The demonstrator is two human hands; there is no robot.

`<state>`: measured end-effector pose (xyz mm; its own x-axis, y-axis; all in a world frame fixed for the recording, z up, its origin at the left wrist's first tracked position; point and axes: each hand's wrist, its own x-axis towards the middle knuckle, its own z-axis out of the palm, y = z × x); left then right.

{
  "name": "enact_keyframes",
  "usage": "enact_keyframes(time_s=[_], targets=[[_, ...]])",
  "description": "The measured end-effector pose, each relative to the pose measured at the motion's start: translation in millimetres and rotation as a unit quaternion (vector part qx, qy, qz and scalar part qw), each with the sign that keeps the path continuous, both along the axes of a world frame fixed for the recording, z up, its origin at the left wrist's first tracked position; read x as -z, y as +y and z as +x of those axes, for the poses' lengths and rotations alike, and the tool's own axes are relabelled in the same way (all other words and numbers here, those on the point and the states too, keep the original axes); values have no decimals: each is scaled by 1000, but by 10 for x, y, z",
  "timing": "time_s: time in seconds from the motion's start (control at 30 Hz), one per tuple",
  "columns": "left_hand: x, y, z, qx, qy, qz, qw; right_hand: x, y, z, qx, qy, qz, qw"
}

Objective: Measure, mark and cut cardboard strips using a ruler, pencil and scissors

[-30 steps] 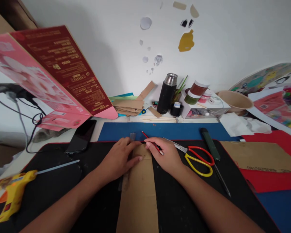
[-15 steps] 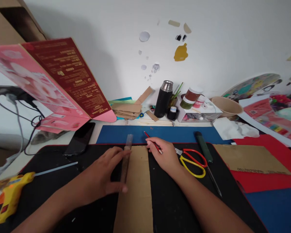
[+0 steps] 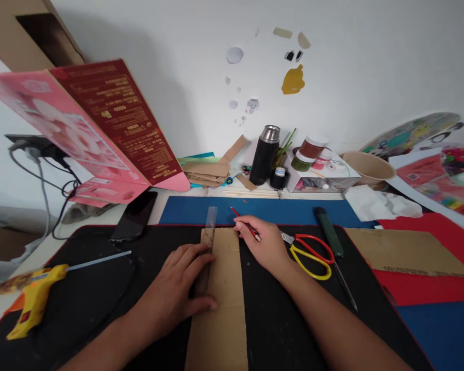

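A long strip of brown cardboard (image 3: 224, 288) lies on the black mat (image 3: 100, 288) in front of me. A clear ruler (image 3: 209, 232) lies lengthwise along the strip's left edge. My left hand (image 3: 178, 288) rests flat on the ruler and the cardboard, fingers stretched out and pressing down. My right hand (image 3: 265, 245) is closed on a red pencil (image 3: 244, 230), its tip near the strip's top right corner.
Red-and-yellow scissors (image 3: 309, 250) and a green utility knife (image 3: 332, 247) lie right of my right hand. A yellow glue gun (image 3: 34, 296) sits at the left, a phone (image 3: 135, 216) behind it. A black flask (image 3: 266, 154), paint jars, a paper bowl (image 3: 367, 167) and a pink box (image 3: 100, 134) line the wall.
My left hand slid back from the strip's top edge toward me and now presses the ruler, which lies along the left edge. The right hand with the pencil barely moved.
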<state>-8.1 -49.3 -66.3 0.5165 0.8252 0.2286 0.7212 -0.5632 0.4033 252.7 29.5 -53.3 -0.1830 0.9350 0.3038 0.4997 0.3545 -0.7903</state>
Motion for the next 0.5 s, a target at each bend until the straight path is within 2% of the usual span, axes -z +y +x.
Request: enact_keyframes(time_s=[0.23,0.5], targets=[[37,-59,76,-19,6,30,999,11,7,-5,6,-8,4,1000],[17,-48,283,-51,38,78,995,5,1,-3,-2,-3,7,1000]])
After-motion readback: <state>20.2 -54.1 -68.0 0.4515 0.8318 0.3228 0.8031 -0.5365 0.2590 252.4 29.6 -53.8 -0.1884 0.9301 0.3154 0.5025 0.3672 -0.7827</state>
